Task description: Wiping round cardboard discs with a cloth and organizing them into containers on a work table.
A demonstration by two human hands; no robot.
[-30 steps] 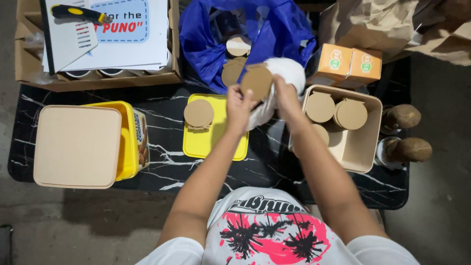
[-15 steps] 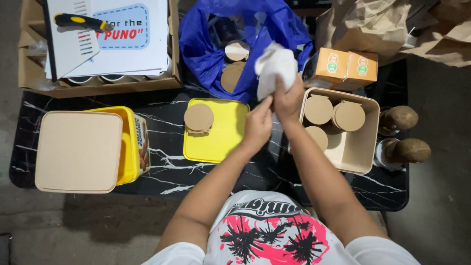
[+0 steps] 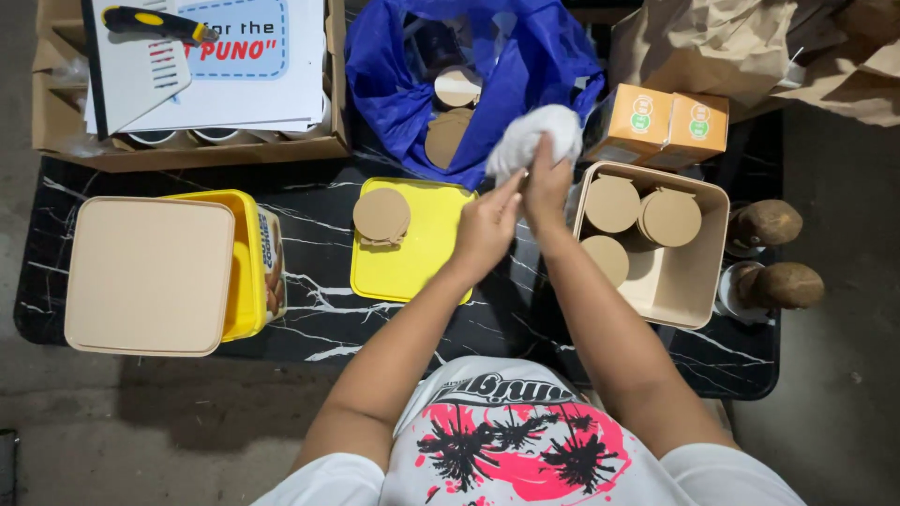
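- The right hand (image 3: 547, 183) is closed around a crumpled white cloth (image 3: 536, 136), gripping it from below so the cloth bulges out above the fingers.
- The left hand (image 3: 486, 225) sits just beside the right one, touching it, fingers straight and pointing up toward the cloth; whether it pinches anything between them I cannot tell.
- Both hands hover over the black marble-patterned table (image 3: 309, 333), between a yellow lid (image 3: 422, 258) on the left and a beige open tub (image 3: 698, 281) on the right.
- On the far left corner of the yellow lid rests a small stack of round brown discs (image 3: 382, 215).
- The beige tub holds more round brown lids (image 3: 670, 217), some standing on edge, one lying lower down near the left wall.
- Just beyond the hands, a blue plastic bag (image 3: 389, 98) lies open, with more brown discs inside it.
- Right of the bag stand two small orange boxes (image 3: 666, 126), side by side, with crumpled brown paper bags (image 3: 712, 47) behind them.
- At the right edge of the table are two brown rounded objects (image 3: 778, 253), one nearer than the other.
- Far to the left, a yellow tub (image 3: 248, 262) sits partly under a large beige lid (image 3: 150, 276).
- At the far left, a cardboard box (image 3: 187, 150) carries printed sheets and a yellow-and-black utility knife (image 3: 155, 23).
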